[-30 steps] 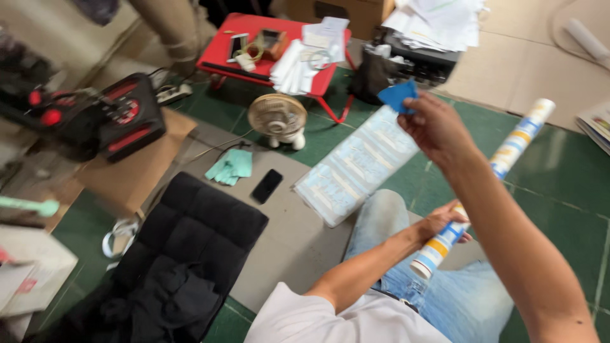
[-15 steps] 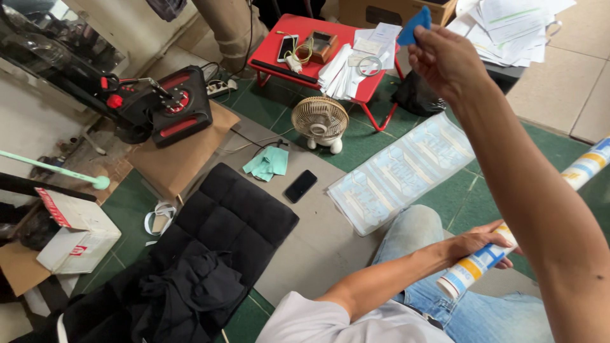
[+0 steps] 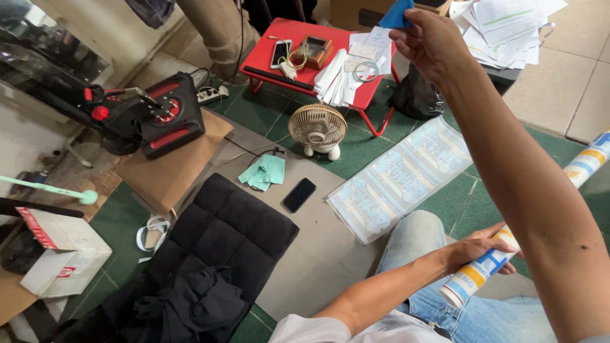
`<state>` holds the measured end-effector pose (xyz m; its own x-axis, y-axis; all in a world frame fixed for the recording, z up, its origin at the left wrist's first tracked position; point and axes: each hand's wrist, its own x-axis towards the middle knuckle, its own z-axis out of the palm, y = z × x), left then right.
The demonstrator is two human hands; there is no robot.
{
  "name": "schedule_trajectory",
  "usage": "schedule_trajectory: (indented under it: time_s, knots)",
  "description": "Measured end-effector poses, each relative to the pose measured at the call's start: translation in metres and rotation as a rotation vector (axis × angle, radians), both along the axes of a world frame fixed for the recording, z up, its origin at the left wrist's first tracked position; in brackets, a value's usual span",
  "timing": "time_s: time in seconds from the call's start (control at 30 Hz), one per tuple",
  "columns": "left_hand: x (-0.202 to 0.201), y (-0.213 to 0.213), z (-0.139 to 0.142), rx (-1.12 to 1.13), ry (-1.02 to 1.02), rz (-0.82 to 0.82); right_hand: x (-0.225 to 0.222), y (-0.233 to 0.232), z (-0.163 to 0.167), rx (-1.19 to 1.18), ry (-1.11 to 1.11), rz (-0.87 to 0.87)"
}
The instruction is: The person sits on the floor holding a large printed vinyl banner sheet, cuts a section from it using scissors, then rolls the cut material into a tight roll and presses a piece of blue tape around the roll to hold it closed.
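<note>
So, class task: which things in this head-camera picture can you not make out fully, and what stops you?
- Blue piece in the right hand: cut off by the top edge, its shape unclear.
- Roll in the left hand: its middle is hidden behind the right forearm.
- Papers: too small to read.
- Black cloth on the cushion: a dark heap, its kind unclear.

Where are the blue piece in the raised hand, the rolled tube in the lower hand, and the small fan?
blue piece [image 3: 396,13], head view, on its middle above the fingers.
rolled tube [image 3: 473,278], head view, on the yellow band near its lower end.
small fan [image 3: 317,125], head view, on the centre of the grille.
</note>
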<state>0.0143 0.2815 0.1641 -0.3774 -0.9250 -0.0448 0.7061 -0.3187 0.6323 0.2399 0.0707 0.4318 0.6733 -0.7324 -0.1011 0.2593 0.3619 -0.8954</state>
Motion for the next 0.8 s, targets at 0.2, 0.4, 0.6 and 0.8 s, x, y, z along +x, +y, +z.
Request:
schedule_trajectory:
  time_s: [0.2,0.4,0.6,0.8]
  knots:
    - [0.003,0.000,-0.005,-0.003,0.009,0.002,0.008,-0.002,-0.010,-0.024,-0.012,0.011]
    - [0.000,-0.003,-0.013,0.009,0.070,-0.005,0.017,-0.011,-0.023,-0.042,-0.043,0.032]
    - [0.000,-0.004,-0.017,0.030,0.100,-0.008,0.017,-0.014,-0.032,-0.030,-0.097,0.074]
    - [0.002,-0.004,-0.016,0.030,0.082,-0.002,0.019,-0.012,-0.032,-0.076,-0.005,0.034]
